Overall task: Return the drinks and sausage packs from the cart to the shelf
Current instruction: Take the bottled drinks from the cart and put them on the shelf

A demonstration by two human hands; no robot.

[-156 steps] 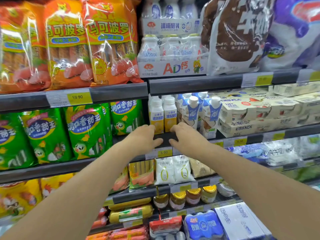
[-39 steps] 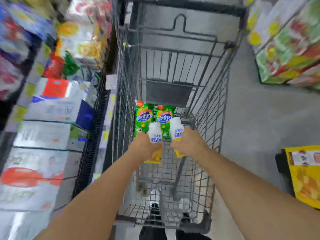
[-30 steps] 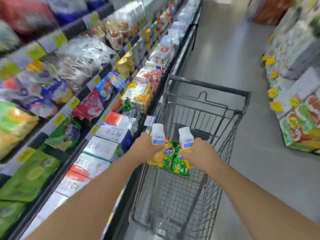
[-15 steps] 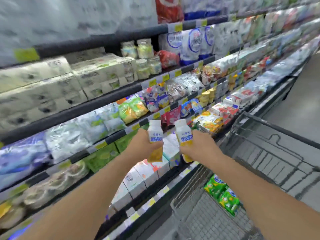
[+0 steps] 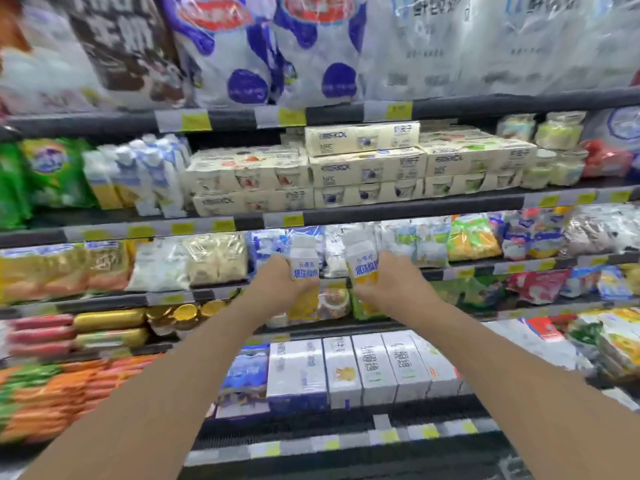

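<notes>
I face the chilled shelf. My left hand (image 5: 277, 285) grips a white and yellow drink bottle (image 5: 304, 268) upright. My right hand (image 5: 391, 285) grips a second such bottle (image 5: 362, 263) beside it. Both bottles are held in front of the third shelf from the top. Matching white and yellow bottles (image 5: 104, 181) stand with blue and white ones on the shelf above, to the left. Green sausage packs (image 5: 55, 171) sit at the far left of that shelf. The cart is out of view.
Cream yoghurt multipacks (image 5: 367, 174) fill the shelf above my hands. Large milk bags (image 5: 311, 46) hang on the top shelf. White cartons (image 5: 363, 368) stand low down, and orange and red sausage packs (image 5: 52, 393) lie at the lower left.
My view has swung left from the cart to face the shelf. Both hands still hold the two bottles, which I lifted out of the cart.
</notes>
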